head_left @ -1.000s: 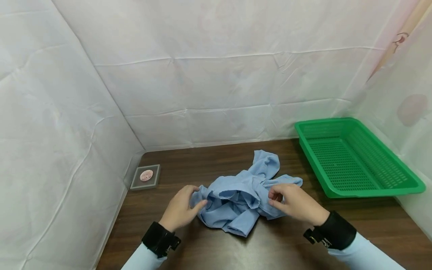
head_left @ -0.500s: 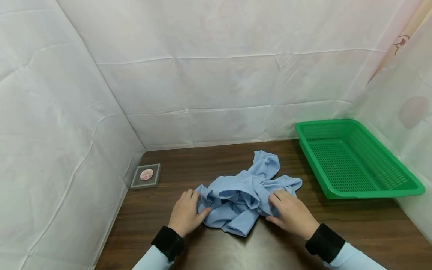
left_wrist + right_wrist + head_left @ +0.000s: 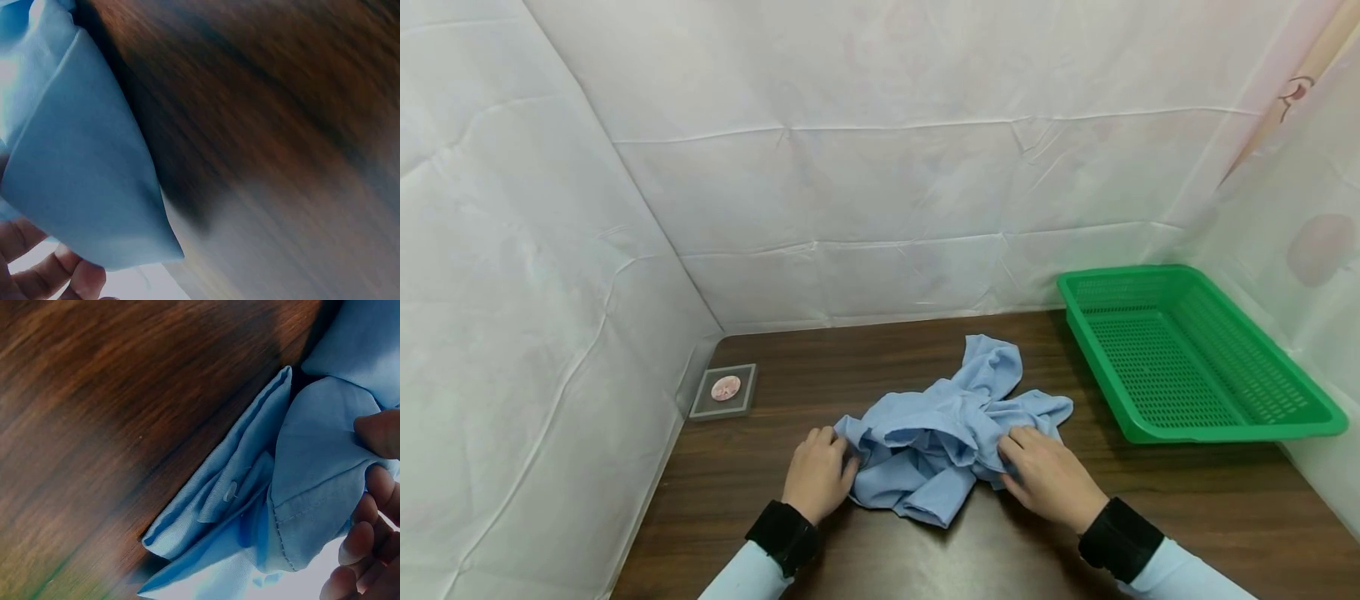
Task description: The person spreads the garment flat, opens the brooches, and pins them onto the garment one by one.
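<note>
A crumpled light blue shirt [image 3: 936,421] lies bunched on the dark wooden table [image 3: 820,367]. At its left edge, my left hand [image 3: 818,475] pinches the cloth. The left wrist view shows several fingertips [image 3: 87,279] under a fold of the shirt [image 3: 94,150], with the thumb mostly out of frame. On the opposite side my right hand [image 3: 1051,482] grips the shirt, thumb [image 3: 378,432] on top of the fabric and curled fingers beneath. Beside that grip, a small button [image 3: 230,491] shows on a stitched band.
A green perforated plastic basket [image 3: 1131,417] stands at the right, near the back wall. On the left of the table sits a small grey square box [image 3: 700,406] with a pink oval on top. White sheeting [image 3: 880,192] encloses the back and sides.
Both hands have come down onto the shirt and taken hold of its left and right edges. My left hand has shifted slightly right. The shirt itself has barely moved.
</note>
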Demonstrator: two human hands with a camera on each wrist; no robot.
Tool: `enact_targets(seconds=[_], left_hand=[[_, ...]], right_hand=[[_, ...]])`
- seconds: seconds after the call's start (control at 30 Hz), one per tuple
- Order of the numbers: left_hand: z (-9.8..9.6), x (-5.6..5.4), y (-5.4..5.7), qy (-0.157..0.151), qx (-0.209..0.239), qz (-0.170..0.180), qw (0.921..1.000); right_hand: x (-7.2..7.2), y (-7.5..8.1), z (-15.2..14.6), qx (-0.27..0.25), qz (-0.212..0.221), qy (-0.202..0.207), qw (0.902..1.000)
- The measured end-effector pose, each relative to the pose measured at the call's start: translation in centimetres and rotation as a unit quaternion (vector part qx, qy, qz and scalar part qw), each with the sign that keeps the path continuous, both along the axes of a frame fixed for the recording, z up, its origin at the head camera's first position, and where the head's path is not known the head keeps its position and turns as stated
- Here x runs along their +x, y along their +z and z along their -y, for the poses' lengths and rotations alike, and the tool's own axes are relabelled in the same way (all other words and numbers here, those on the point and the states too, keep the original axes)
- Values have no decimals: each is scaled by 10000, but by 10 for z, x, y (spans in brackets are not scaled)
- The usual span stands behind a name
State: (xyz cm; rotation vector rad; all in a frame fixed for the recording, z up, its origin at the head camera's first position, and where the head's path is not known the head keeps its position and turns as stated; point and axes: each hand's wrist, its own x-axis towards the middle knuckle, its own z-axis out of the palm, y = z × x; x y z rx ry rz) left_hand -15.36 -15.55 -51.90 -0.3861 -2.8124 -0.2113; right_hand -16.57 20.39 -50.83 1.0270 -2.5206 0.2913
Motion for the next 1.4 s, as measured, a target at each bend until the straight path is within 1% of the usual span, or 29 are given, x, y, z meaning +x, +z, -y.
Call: enact_targets(seconds=[0.13,0.23,0.47,0.57,0.67,0.77,0.87,1.03,1.13,1.2,1.23,1.3,1.4], left_hand=[[-3,-3,1,67,-115,40,9999],[-6,-5,2,136,-122,5,9998],[-10,-7,0,260,63,-179,9995],[-8,-7,0,256,201,-245,9992],[-2,-7,1,227,324,-368,9985],[6,-6,9,242,455,-504,9974],[14,-7,22,365,559,-590,9960],[29,-11,41,594,654,-664,9939],[38,-15,49,740,700,-711,9923],[42,-16,56,822,759,-732,9910],[43,-17,59,855,805,-722,9904],[45,-17,65,903,922,-726,9890],[46,-17,75,943,1083,-758,9867]], right_hand=[[1,2,-1,14,41,-17,10000],[1,3,0,14,72,-20,10000],[2,2,1,-43,40,25,10000],[2,3,1,-56,20,19,10000],[2,4,0,-82,-24,51,10000],[1,7,-2,-93,-110,111,9998],[-1,15,-4,-95,-209,143,9996],[-4,36,-6,-136,-311,156,9993],[-5,49,-7,-248,-289,179,9991],[-7,56,-7,-405,-134,202,9989],[-7,59,-7,-507,13,214,9985],[-7,64,-8,-719,399,216,9964],[-5,70,-9,-1018,1062,179,9890]])
